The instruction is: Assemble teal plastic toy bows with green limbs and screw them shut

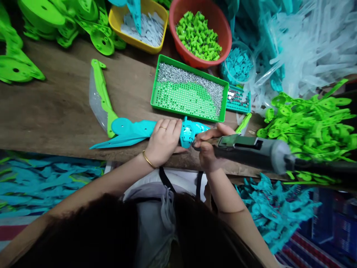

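A long turquoise plastic toy part (pixel 133 129) lies near the table's front edge. My left hand (pixel 165 138) is closed over its middle and presses it down. In my right hand (pixel 209 146) is a dark power screwdriver (pixel 245 150), held near its front end. The tip is at the toy part's right section, beside a round detailed piece; whether it touches a screw is hidden by my fingers. A lime-green arm with a clear blade (pixel 102 96) meets the turquoise part's left end.
A green tray of small screws (pixel 189 95) sits just behind my hands. Beyond it are a red bowl of green pieces (pixel 201 61) and a yellow bin (pixel 136 44). Lime-green parts (pixel 309 128) are heaped at right. Turquoise parts (pixel 279 212) lie below the table edge.
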{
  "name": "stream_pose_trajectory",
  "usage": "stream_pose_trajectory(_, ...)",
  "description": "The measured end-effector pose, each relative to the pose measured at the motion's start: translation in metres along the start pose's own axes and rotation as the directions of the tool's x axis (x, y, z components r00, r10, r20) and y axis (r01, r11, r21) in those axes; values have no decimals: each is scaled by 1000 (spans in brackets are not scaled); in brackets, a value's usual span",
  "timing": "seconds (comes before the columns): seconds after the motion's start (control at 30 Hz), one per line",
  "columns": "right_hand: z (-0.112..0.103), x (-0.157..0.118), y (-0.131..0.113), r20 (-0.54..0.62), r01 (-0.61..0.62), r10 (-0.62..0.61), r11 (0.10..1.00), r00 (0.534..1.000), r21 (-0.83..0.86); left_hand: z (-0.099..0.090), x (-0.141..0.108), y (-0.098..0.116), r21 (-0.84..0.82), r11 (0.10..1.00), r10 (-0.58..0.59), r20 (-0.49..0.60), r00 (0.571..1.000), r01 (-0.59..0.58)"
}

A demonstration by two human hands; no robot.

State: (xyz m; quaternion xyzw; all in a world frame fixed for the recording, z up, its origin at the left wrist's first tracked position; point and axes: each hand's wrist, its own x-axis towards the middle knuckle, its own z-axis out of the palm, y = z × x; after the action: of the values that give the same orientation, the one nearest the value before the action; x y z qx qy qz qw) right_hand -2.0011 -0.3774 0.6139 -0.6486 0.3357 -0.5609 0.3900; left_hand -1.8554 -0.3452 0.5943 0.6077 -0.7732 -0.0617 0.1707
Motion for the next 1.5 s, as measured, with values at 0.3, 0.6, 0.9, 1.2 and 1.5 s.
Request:
stream_pose_trajectory(0.3, 1, 69, -10, -188, 103, -111, 993, 976, -55, -33, -11, -4, 28, 998, -65, 133, 989, 62)
stream_pose_trajectory(0.6, 14, 101, 74, -234, -64, 54, 997, 971, -35, -29, 20, 8, 13, 992, -129, 162, 978, 128)
stream_pose_trajectory(0.9, 18, 101, 58, -248, -70, 60, 997, 967, -34, -18, 25, 3, -7, 989, -147, 109, 983, 148)
stream_pose_trajectory(1.2, -3, 58, -13, -213, 69, -62, 997, 975, 26, -18, 26, 4, -77, 979, -179, 136, 974, 191)
stream_pose_trajectory(1.5, 1, 40, 5, -115, 62, -58, 998, 992, 30, -15, 23, 4, -64, 982, -172, 114, 978, 180)
